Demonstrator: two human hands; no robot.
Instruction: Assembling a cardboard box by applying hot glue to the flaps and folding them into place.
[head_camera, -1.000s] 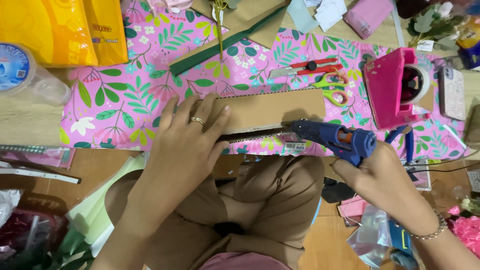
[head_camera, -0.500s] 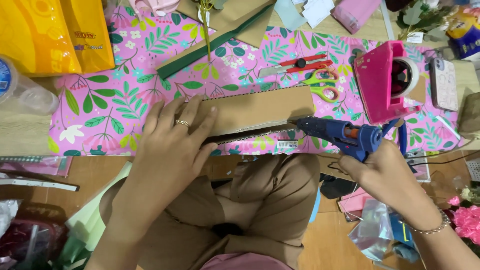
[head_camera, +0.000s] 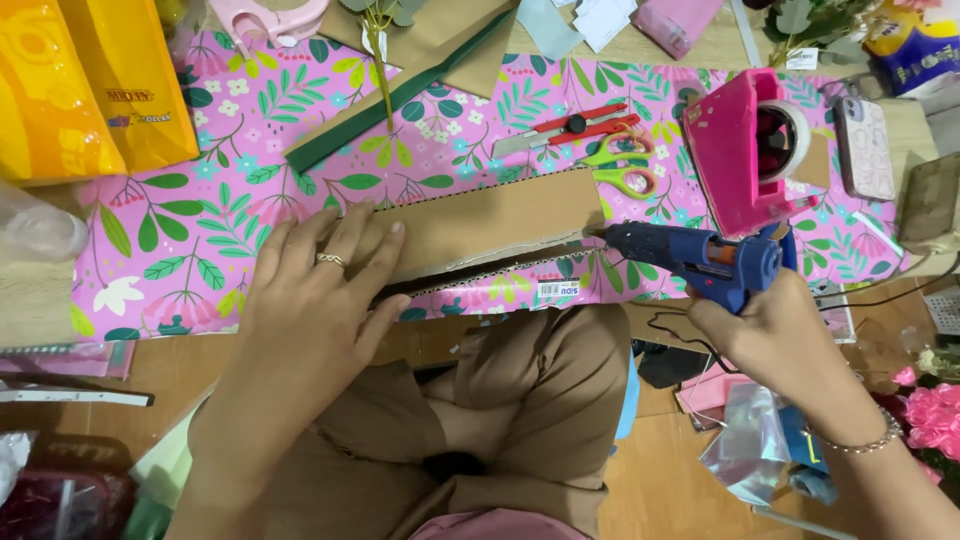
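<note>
Pressing flat with fingers spread, the left hand (head_camera: 320, 300) holds down the left end of a brown cardboard strip (head_camera: 490, 222) lying across pink floral wrapping paper (head_camera: 250, 130) on the desk (head_camera: 40, 310). At four o'clock from the strip, the right hand (head_camera: 775, 335) is clamped around a blue glue gun (head_camera: 700, 262), its nozzle touching the strip's right end. Scissors (head_camera: 620, 165) lie at one o'clock, a pink tape dispenser (head_camera: 745, 160) at three.
</note>
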